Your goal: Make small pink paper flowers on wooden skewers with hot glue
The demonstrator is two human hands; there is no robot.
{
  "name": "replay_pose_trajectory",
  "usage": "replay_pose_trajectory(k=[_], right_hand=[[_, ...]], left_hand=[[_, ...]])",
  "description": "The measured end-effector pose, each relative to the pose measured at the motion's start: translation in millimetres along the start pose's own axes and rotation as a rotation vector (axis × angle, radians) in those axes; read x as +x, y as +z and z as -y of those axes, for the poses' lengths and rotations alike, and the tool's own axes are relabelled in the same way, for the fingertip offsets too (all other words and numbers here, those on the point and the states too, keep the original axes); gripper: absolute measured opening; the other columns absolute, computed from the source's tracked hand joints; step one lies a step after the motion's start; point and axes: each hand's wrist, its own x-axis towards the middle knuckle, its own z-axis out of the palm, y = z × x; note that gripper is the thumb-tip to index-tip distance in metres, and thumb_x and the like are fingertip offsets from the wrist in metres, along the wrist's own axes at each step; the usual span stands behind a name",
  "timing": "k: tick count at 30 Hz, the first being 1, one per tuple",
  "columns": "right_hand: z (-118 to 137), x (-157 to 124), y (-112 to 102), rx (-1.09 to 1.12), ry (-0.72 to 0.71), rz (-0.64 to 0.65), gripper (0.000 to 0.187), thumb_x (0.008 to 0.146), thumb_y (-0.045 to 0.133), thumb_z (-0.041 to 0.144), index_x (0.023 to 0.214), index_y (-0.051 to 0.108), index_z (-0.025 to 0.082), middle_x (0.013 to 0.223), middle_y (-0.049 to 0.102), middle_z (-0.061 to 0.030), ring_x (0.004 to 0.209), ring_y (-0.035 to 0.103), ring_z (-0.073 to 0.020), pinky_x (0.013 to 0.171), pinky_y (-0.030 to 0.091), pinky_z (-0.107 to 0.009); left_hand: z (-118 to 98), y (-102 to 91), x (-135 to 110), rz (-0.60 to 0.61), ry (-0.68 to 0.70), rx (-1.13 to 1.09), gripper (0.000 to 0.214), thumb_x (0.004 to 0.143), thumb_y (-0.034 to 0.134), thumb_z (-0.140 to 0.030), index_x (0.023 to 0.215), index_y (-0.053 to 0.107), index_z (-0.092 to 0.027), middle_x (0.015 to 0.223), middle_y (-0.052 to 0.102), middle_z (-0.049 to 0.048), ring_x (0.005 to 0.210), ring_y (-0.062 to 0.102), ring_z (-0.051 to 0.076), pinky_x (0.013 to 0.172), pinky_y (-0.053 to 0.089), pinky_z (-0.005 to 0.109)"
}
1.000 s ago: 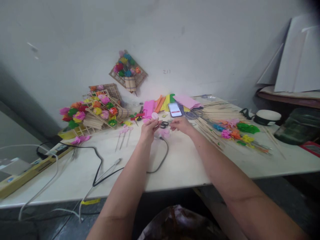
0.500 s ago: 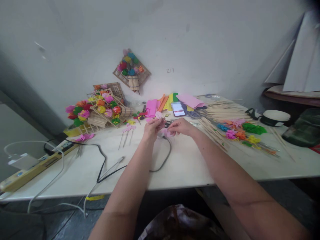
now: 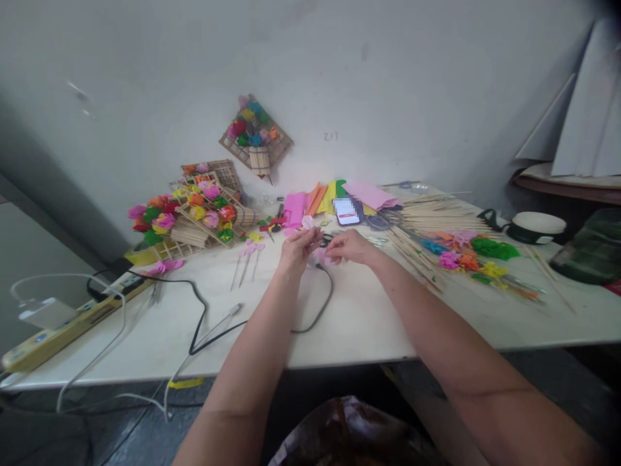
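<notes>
In the head view, my left hand (image 3: 301,248) is closed in a pinch above the table, with a pale pink paper petal (image 3: 308,222) showing at its fingertips. My right hand (image 3: 350,247) faces it, thumb and fingers pressed together; whatever they grip is too small to make out. Pale pink paper (image 3: 321,256) shows in the gap between the hands. Black-handled scissors (image 3: 326,240) lie just behind that gap. Left of my left hand, several wire stems tipped with pink petals (image 3: 251,248) lie on the table.
Stick frames with paper flowers (image 3: 208,207) are piled at the back left. Behind my hands are a phone (image 3: 346,211) and folded pink paper (image 3: 371,196). Bamboo sticks (image 3: 436,213) and crepe flowers (image 3: 468,259) lie right. A black cable (image 3: 196,323) and power strip (image 3: 72,327) occupy the left.
Both hands stay nearly in place, still pinched close together. The pink petal at my left fingertips has turned slightly. The view has shifted a little.
</notes>
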Motion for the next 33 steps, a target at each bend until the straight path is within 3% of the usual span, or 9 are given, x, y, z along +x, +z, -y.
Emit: replay_pose_trajectory(k=[15, 23, 33], right_hand=[[14.4, -4.8, 8.0, -0.033, 0.076, 0.033, 0.008, 0.068, 0.058, 0.011, 0.065, 0.066, 0.012, 0.050, 0.060, -0.0002, 0.046, 0.058, -0.0094, 0.039, 0.041, -0.015], [4.7, -0.1, 11.9, -0.007, 0.050, 0.054, 0.008, 0.068, 0.061, 0.017, 0.063, 0.064, 0.012, 0.052, 0.061, -0.0008, 0.046, 0.059, -0.0091, 0.037, 0.040, -0.014], [10.5, -1.7, 13.4, -0.032, 0.065, 0.040, 0.008, 0.067, 0.059, 0.013, 0.061, 0.063, 0.013, 0.051, 0.060, 0.0008, 0.045, 0.059, -0.0093, 0.037, 0.040, -0.014]], left_hand=[[0.2, 2.8, -1.1, -0.063, -0.009, -0.020, 0.007, 0.067, 0.067, -0.011, 0.073, 0.065, -0.010, 0.077, 0.069, 0.0087, 0.071, 0.067, 0.018, 0.081, 0.049, 0.036], [-0.2, 3.6, -1.8, -0.086, -0.020, -0.024, 0.007, 0.067, 0.065, -0.009, 0.074, 0.063, -0.010, 0.073, 0.069, 0.0082, 0.070, 0.067, 0.018, 0.080, 0.050, 0.036], [0.9, 3.8, -1.9, -0.095, -0.013, -0.032, 0.006, 0.069, 0.063, -0.008, 0.074, 0.061, -0.009, 0.072, 0.069, 0.0087, 0.068, 0.067, 0.018, 0.077, 0.052, 0.035]])
